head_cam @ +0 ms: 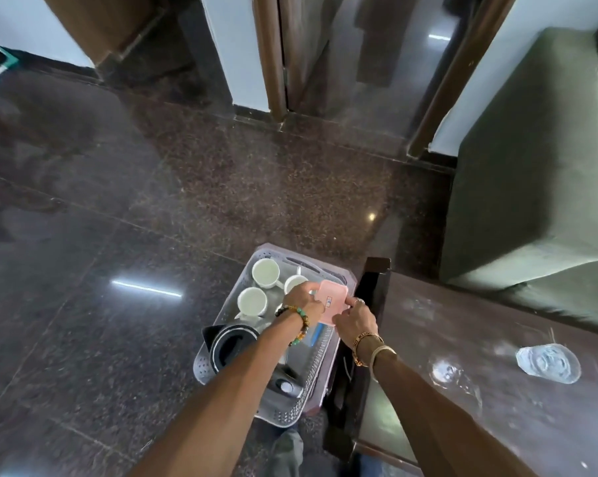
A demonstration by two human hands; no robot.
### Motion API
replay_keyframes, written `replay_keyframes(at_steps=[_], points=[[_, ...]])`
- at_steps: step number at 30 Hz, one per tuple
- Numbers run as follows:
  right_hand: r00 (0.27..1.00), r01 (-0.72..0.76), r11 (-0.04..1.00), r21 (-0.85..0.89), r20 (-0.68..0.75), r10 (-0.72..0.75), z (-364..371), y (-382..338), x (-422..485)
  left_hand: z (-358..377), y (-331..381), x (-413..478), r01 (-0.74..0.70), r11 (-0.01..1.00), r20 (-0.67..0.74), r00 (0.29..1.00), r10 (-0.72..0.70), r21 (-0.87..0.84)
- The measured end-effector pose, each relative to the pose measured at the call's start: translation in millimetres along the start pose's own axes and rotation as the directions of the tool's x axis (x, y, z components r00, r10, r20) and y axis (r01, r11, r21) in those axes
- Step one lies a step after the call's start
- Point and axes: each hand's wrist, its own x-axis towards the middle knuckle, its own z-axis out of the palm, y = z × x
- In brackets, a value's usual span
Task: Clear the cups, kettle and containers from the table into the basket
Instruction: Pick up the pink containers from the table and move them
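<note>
A grey perforated basket (pixel 201 368) stands on the floor left of the dark table (pixel 462 339). Inside it are three white cups (pixel 265 273), (pixel 252 301), (pixel 295 282) and a black kettle (pixel 234 346). Both my hands hold a pink lidded container (pixel 331 299) above the basket's right side. My left hand (pixel 302 299) grips its left edge and my right hand (pixel 356 320) pinches its right edge. A blue item (pixel 316 333) lies in the basket under the container, mostly hidden.
A clear glass dish (pixel 548 363) sits on the table at the right. A green sofa (pixel 531 166) stands behind the table. Dark polished floor stretches left and ahead toward a doorway (pixel 342 63).
</note>
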Motion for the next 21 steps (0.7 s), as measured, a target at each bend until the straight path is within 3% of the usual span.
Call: replay_keyframes(at_steps=[14,21], points=[[0.998,-0.046,0.972,-0.229,-0.048,0.036,33,7,36,16,-17,59,0.041,0.998,0.115,0.992,-0.046,0.045],[0.991,-0.082,0.978,-0.190,-0.123,0.059,40,11,48,14,-25,65,0.048,0.999,0.128,0.990,-0.050,0.018]])
